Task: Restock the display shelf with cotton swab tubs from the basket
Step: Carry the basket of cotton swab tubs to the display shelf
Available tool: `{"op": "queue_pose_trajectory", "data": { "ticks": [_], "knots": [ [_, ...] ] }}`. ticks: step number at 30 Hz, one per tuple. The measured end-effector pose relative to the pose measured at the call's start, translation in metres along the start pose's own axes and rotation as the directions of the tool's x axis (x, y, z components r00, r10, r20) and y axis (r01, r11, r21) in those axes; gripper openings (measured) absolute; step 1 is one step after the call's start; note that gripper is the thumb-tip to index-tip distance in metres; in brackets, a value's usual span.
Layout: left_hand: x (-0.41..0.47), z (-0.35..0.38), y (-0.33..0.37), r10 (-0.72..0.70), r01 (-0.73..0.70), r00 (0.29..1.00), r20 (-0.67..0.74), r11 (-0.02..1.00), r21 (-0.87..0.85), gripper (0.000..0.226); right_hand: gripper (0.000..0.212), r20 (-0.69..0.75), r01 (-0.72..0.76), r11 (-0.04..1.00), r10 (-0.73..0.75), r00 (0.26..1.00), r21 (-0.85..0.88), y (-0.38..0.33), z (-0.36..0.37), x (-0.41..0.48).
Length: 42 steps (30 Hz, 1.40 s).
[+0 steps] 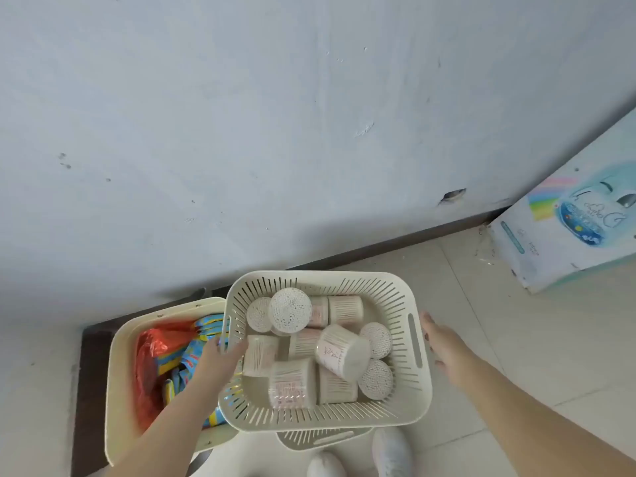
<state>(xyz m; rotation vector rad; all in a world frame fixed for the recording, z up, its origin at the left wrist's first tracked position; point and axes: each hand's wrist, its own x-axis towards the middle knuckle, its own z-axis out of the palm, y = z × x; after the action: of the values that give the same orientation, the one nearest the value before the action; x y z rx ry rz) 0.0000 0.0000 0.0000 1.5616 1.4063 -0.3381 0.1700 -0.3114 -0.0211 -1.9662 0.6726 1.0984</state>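
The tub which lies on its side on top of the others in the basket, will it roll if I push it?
Probably yes: the tub is a cylinder, tilted on its side on other tubs, so a push may roll it toward the basket wall. It looks light, only swabs in thin clear plastic. Its smooth wall may slip.

Tally: roughly eleven cotton swab tubs (342, 351), one upper basket (413, 401), one lower basket (323, 440), one solid bin (113, 373), one printed carton (564, 235), one left hand (220, 359), one right hand (444, 342), two shoes (392, 452).
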Motion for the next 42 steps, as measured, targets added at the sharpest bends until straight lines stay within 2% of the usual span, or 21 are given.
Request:
{"op": "queue_pose_trajectory", "data": {
  "ticks": [2,4,6,8,10,15,17,19,22,29,36,42],
  "knots": [
    [0.006,0.003,0.002,0.010,-0.010,1.000,0.002,1.000,-0.017,0.047,0.067,0.057,-0.049,0.992,0.042,0.997,0.118,0.003,0.004,0.006],
    [0.012,0.002,0.002,0.012,-0.013,1.000,-0.006,0.999,-0.036,0.043,0.070,0.098,-0.078,0.969,0.056,0.994,0.234,0.004,0.007,0.011],
    [0.017,0.001,0.003,0.035,-0.036,0.999,-0.022,0.999,-0.035,0.043,0.076,0.089,-0.086,0.964,0.065,0.994,0.253,0.004,0.010,0.014],
    [0.019,0.000,0.009,0.058,-0.060,0.998,-0.026,0.995,-0.080,0.034,0.079,0.076,-0.084,0.964,0.066,0.995,0.253,0.000,0.010,0.011],
    [0.017,-0.002,0.020,-0.018,0.020,1.000,0.010,0.975,-0.221,0.030,0.078,0.085,-0.103,0.952,0.081,0.993,0.287,-0.006,0.010,0.010],
    [0.006,-0.018,0.025,-0.129,0.188,0.980,0.153,0.854,-0.485,0.056,0.088,0.099,-0.131,0.914,0.101,0.990,0.384,-0.011,0.000,0.006],
    [-0.001,-0.027,0.026,-0.131,0.219,0.972,0.193,0.795,-0.565,0.066,0.096,0.126,-0.139,0.892,0.093,0.988,0.429,-0.016,-0.011,-0.001],
    [-0.013,-0.036,0.032,-0.111,0.238,0.964,0.241,0.766,-0.597,0.072,0.096,0.148,-0.142,0.873,0.081,0.986,0.466,-0.024,-0.024,-0.010],
    [-0.039,-0.046,0.051,-0.072,0.242,0.956,0.286,0.748,-0.618,0.072,0.090,0.123,-0.086,0.862,0.029,0.992,0.499,-0.037,-0.046,-0.034],
    [-0.121,-0.071,0.129,0.024,0.155,0.960,0.278,0.781,-0.604,0.052,0.062,0.060,-0.003,0.844,-0.034,0.998,0.536,-0.089,-0.098,-0.121],
    [-0.211,-0.112,0.205,0.098,0.115,0.945,0.312,0.796,-0.595,0.045,0.058,0.028,0.085,0.825,-0.121,0.992,0.558,-0.138,-0.169,-0.220],
    [-0.288,-0.139,0.261,0.192,0.057,0.903,0.384,0.832,-0.551,0.047,0.072,-0.011,0.176,0.786,-0.211,0.977,0.593,-0.152,-0.229,-0.298]
  ]
}}
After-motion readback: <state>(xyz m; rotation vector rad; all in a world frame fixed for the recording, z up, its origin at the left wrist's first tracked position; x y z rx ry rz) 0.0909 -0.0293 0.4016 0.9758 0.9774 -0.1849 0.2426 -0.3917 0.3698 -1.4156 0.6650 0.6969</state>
